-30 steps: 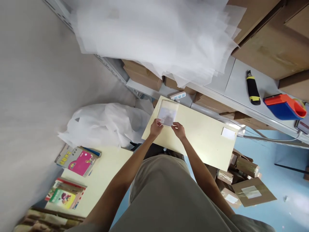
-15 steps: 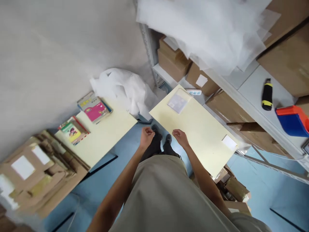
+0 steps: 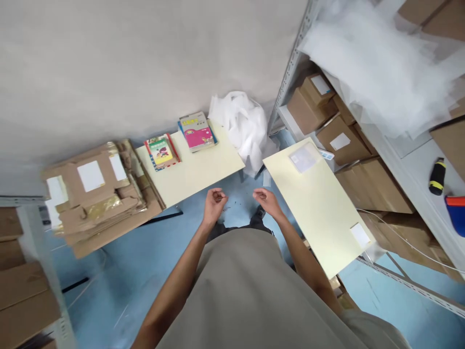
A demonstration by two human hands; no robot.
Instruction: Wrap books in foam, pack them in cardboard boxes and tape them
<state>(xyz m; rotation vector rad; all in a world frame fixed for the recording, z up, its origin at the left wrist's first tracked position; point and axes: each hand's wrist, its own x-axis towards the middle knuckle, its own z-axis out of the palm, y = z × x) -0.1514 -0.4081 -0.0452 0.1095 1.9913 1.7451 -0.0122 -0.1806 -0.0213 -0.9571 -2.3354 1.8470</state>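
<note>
My left hand [image 3: 214, 202] hovers over the blue floor with its fingers curled in, nothing visible in them. My right hand [image 3: 264, 199] hangs beside it, fingers loosely bent and apart, empty. A clear-wrapped flat packet [image 3: 304, 157] lies at the far end of the pale yellow board [image 3: 319, 208] to my right. A second pale yellow board [image 3: 192, 169] lies ahead on the left. It carries a pink-covered book [image 3: 198, 131] and a green-covered book [image 3: 161, 151].
Flattened cardboard boxes [image 3: 98, 194] are piled at the left. White foam wrap [image 3: 242, 123] is bunched by the wall. A metal shelf [image 3: 407, 160] on the right holds cardboard cartons, foam sheets [image 3: 378, 68], a yellow-black utility knife [image 3: 437, 176] and a red-blue tape dispenser [image 3: 457, 213].
Both hands let go of the wrapped packet, left it on the right board and drew back over the floor. My view swung left, bringing the books and the flattened boxes into sight.
</note>
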